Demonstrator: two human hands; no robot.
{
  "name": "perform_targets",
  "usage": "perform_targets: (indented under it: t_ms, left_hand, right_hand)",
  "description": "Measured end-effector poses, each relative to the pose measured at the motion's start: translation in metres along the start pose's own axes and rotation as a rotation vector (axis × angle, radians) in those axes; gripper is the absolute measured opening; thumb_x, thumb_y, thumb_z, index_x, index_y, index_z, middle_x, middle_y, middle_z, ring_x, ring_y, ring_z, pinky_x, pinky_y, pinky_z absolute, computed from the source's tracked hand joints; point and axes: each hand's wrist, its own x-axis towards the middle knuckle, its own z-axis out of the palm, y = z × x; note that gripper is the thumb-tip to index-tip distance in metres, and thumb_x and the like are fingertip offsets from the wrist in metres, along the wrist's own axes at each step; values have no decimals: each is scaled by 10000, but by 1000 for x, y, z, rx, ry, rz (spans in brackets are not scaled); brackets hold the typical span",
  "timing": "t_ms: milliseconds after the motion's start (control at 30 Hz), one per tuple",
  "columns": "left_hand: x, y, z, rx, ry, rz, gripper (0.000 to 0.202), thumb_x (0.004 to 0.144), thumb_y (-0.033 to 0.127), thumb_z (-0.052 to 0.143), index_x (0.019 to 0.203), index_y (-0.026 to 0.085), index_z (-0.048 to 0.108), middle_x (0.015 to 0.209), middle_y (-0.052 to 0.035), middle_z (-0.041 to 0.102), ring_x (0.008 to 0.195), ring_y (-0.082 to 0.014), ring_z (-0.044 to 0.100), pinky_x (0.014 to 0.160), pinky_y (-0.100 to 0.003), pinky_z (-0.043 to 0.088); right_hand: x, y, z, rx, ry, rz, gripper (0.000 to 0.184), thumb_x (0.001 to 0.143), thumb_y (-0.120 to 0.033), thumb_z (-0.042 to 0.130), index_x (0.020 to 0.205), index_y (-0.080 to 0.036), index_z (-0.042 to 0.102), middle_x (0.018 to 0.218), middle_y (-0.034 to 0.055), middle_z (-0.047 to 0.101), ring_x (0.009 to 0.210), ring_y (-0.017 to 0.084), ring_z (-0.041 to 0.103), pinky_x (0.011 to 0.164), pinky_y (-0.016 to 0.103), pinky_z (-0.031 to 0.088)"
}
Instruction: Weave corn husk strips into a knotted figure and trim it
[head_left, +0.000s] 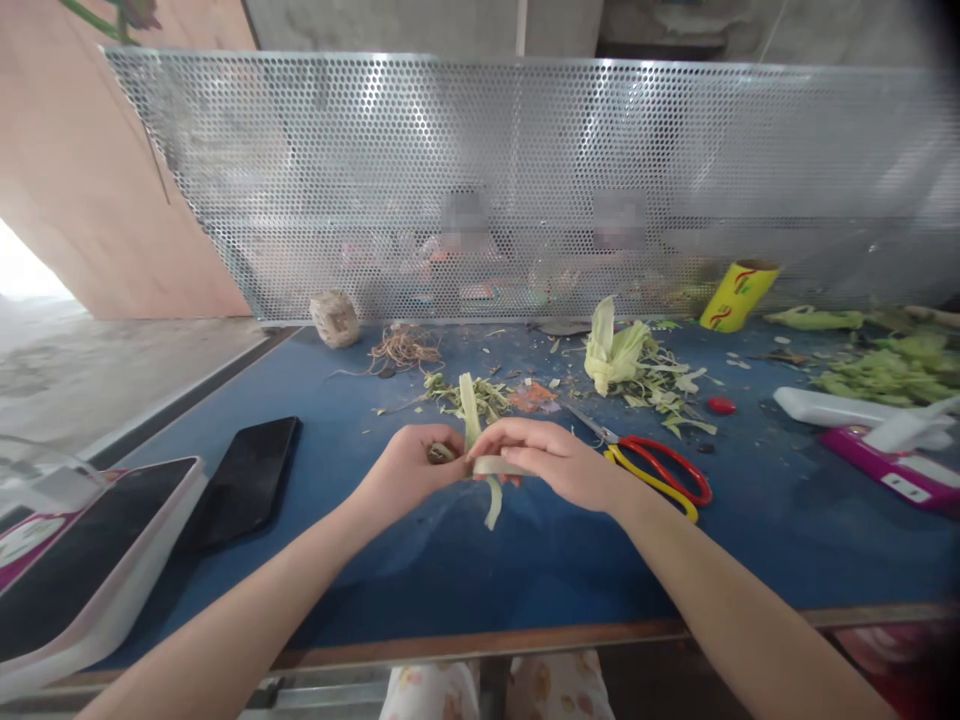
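Near the middle of the blue table, my left hand [409, 465] is closed around a pale green leaf strip [469, 405] that sticks up between my hands. A small brownish bit shows at its curled fingers. My right hand [566, 465] touches it from the right, with fingers closed on a bent pale strip [499, 467]. One strip end [493, 503] hangs below the fingers. What lies inside both grips is partly hidden. To the right of my right hand lie scissors [664, 470] with red and yellow handles, blades pointing away from me.
Chopped green shreds [491, 398] and a leafy pale husk [611, 350] lie beyond my hands. Twine [405, 350], a yellow roll [739, 295] and a perforated metal screen [375, 180] stand farther back. A black phone [251, 480] is at left, a purple power strip [892, 465] at right.
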Motion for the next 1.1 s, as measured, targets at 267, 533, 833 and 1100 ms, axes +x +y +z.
perform_targets:
  t_ms: [267,533,833,1100]
  left_hand:
    - [0,-2,2,-51,-159,183,125,746,213,518,753,143,621,789,-20,651,734,-145,585,693,-239,450]
    - [-3,5,-2,-32,-165,150,232,788,318,519,902,148,629,873,-44,662,801,-164,584,722,-249,451]
    - [-4,8,-1,184,-118,171,276,812,359,463,689,145,586,606,26,518,578,-101,449,550,-197,362]
    - [-3,2,6,156,-245,162,275,797,365,480,766,127,613,715,-16,602,667,-137,523,635,-224,405]
  right_hand:
    - [1,4,0,111,-33,-65,283,912,-349,277,1098,-186,414,885,45,538,690,108,448,675,269,385]
    - [4,8,-1,93,37,-77,122,886,-177,314,954,-206,411,818,7,487,727,109,487,689,275,407]
    - [8,13,-1,-234,230,148,319,863,-408,350,750,-181,542,615,-6,492,566,120,475,553,259,370]
    - [12,12,6,-385,493,36,180,740,-348,580,828,-224,676,915,54,532,848,176,510,722,318,410]
